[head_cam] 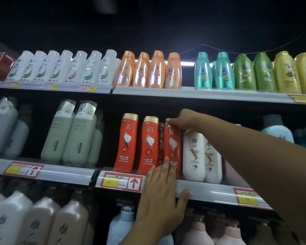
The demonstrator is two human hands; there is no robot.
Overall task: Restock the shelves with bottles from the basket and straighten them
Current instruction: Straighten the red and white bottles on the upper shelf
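Three red shampoo bottles with gold caps stand in a row on the middle shelf [210,191]. My right hand [183,121] reaches in from the right and grips the cap of the rightmost red bottle [172,144], which stands about upright. My left hand [162,190] rises from below, its straight fingers pressing against that bottle's lower front and its thumb lying on the shelf rail. The other two red bottles [125,142] [147,144] stand upright to the left. Another red bottle [161,138] shows behind, in the gap. The basket is out of view.
White bottles [193,156] stand tight against the held bottle's right side. Pale green bottles [72,133] fill the shelf section to the left. The top shelf carries white, orange [147,69], teal, green and yellow bottles. Large pump bottles [67,225] line the shelf below.
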